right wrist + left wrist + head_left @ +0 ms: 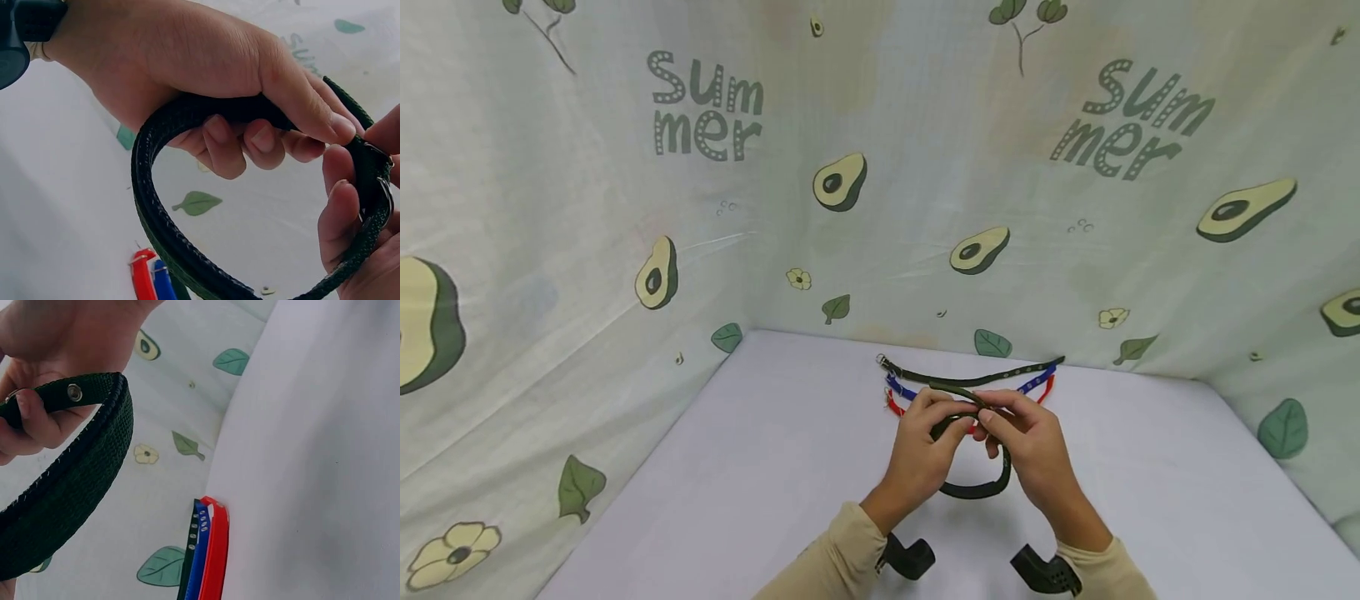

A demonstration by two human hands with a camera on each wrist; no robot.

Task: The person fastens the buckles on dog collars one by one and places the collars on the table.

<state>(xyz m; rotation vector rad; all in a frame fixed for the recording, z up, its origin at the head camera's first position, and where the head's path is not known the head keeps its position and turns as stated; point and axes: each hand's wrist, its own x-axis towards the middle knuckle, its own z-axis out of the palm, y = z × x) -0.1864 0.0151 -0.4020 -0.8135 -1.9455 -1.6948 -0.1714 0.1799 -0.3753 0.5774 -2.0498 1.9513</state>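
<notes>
Dark green collar (973,492), off the tabletop (737,467), up in both hands. I see it bent round into a loop, so its long axis is a curve with no single heading; in the head view the belly of the loop sags toward the wearer, and one narrow end pokes out past the fingers, pointing left.

Beyond it, three collars lie side by side, long axes running left to right: green strap (190,540) farthest, blue strap (201,550) next, red strap (215,556) nearest. From the head camera the hands block my sight of their middles. Patterned cloth (895,125) hangs behind.

Left hand (927,437) pinches the collar between thumb and fingers beside the metal buckle (386,190); those fingers partly cover the buckle. Right hand (1026,442) pinches close by, thumb pressed on the strap, other fingers curled beneath it. The loop hangs below and between the two hands, on the wearer's side of the fingertips.
</notes>
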